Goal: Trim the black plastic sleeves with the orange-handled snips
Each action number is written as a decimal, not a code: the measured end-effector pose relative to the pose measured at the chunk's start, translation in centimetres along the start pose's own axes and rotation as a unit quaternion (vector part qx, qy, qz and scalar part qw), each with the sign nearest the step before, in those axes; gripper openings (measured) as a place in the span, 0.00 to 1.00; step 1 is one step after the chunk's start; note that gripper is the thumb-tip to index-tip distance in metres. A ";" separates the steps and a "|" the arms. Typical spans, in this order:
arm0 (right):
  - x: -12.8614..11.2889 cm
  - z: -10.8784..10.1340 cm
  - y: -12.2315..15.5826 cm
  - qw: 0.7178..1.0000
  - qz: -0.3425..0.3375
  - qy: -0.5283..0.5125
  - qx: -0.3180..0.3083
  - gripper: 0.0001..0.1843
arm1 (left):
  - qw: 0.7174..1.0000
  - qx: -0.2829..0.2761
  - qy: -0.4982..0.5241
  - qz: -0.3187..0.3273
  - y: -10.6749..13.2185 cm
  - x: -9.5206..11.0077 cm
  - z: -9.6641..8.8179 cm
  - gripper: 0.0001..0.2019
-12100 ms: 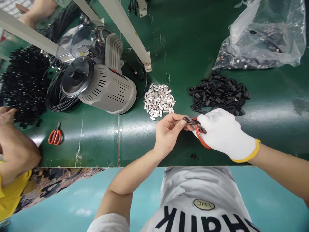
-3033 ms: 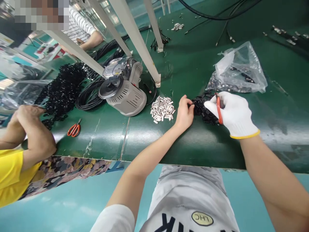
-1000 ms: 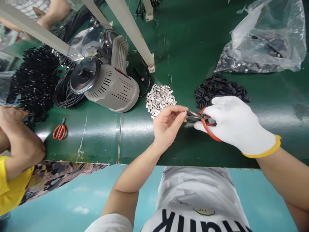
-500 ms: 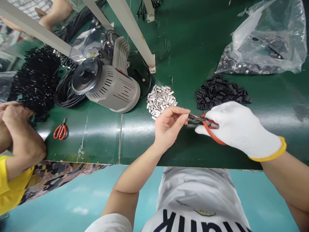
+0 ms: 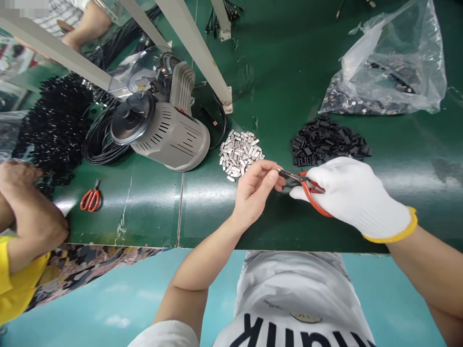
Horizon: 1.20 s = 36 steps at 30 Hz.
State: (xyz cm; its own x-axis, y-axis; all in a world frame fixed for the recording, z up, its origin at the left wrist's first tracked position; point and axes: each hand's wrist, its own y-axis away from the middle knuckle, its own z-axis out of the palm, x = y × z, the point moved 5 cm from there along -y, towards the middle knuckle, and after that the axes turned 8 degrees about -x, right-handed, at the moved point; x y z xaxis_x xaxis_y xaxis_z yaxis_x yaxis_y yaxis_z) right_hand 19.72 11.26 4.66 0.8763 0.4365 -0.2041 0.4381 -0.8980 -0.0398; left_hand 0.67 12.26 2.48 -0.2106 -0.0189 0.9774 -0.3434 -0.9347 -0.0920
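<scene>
Left hand (image 5: 253,193), bare, was over the near edge of the table (image 5: 282,72), thumb and forefinger pinched shut on a tiny part (image 5: 281,174) right at the nose of the pliers (image 5: 307,190) (could be snips, we couldn't tell). The part was mostly hidden by the fingertips, so we couldn't call its colour or shape. Right hand (image 5: 354,193), in a white glove, was clenched round the red handles, with the tool's tip meeting the part in mid-air, above the table and not resting on it.

Handling, as we judged it: the part looked very light and rigid, probably smooth, so easy to flick away or drop. We'd pinch it by its sides and leave one end clear for the tool. A hard squeeze looked unnecessary. The pliers were stiff and best held low on the handles, where the glove should help the grip.

Around them, a metal pile (image 5: 240,153) lay just beyond the left hand and a black pile (image 5: 327,142) just beyond the right. A bag (image 5: 390,72) of more pieces sat further back. A grey machine (image 5: 166,130) stood to the left, with scissors (image 5: 90,198) lying well apart near a co-worker's hand (image 5: 21,193).
</scene>
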 end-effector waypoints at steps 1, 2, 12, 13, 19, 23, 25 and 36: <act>-0.1 -0.1 -0.1 1.000 -0.004 0.003 0.002 0.30 | 1.000 -0.005 -0.015 -0.001 0.1 0.0 0.1 0.12; -0.2 -0.2 -0.1 1.000 -0.011 0.004 0.001 0.29 | 0.999 -0.007 -0.031 -0.002 0.2 0.0 0.2 0.13; -0.6 0.4 -0.1 1.000 -0.027 0.012 -0.010 0.26 | 0.998 -0.014 -0.056 -0.004 0.4 -0.5 0.7 0.14; -0.6 0.4 0.0 1.000 -0.026 0.015 -0.006 0.26 | 0.998 -0.015 -0.053 -0.004 0.4 -0.5 0.7 0.14; -1.0 0.8 0.2 0.998 -0.032 0.055 0.020 0.21 | 1.000 -0.027 -0.010 -0.011 0.3 -0.8 0.5 0.14; -1.0 0.7 0.2 0.997 -0.019 0.067 0.039 0.17 | 0.998 -0.030 0.029 -0.044 0.1 -1.1 0.7 0.15; -1.1 0.5 0.2 0.995 -0.027 0.080 0.056 0.16 | 0.996 -0.030 0.053 -0.062 0.0 -1.1 0.9 0.15; -1.4 -0.2 -0.3 0.985 -0.085 0.132 0.068 0.16 | 0.909 -0.182 0.256 -0.275 -0.3 -1.0 1.6 0.20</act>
State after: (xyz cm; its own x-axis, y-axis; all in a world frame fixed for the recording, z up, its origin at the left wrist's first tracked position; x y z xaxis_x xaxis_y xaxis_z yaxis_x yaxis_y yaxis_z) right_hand 18.37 10.90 5.13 0.8216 0.5647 0.0785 0.5686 -0.8015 -0.1853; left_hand 2.45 11.98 1.83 -0.2812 0.6703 0.6867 -0.7854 -0.5719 0.2366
